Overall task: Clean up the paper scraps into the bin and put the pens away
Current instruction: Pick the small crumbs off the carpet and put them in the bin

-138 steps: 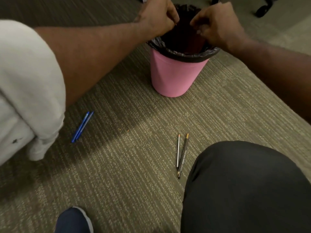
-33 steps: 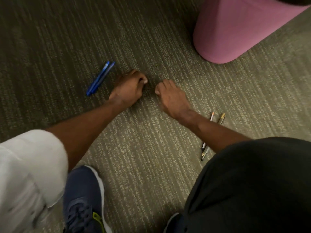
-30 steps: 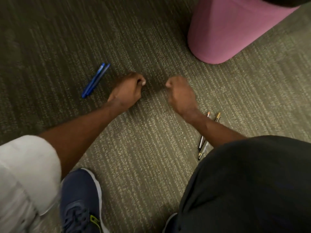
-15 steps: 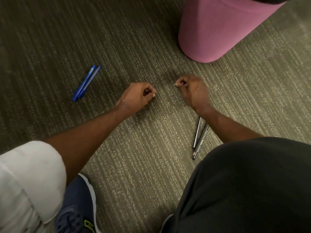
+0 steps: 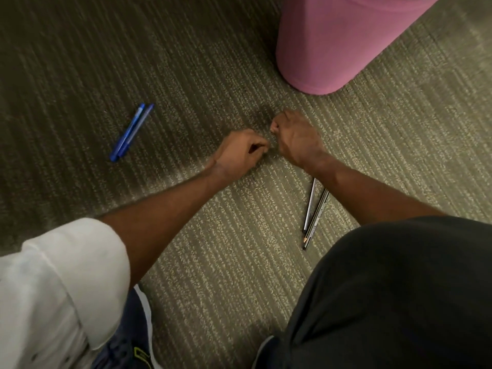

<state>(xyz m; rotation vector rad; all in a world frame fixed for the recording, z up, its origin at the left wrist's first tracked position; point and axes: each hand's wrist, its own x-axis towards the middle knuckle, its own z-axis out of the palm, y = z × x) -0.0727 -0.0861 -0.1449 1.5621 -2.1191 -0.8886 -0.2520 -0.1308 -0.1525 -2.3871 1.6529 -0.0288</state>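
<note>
Bin (image 5: 324,43), pink, stands just beyond the right hand (image 5: 296,138), its mouth out of view, contents unseen. Both that and the left hand (image 5: 238,154) are down at the carpet (image 5: 239,262), fingers (image 5: 257,147) clenched; whether they pinch a scrap cannot be told. Two blue pens (image 5: 131,131) lie well left of the fingers across open carpet; two dark pens (image 5: 315,211) lie nearer, beneath the right forearm (image 5: 372,198).
</note>
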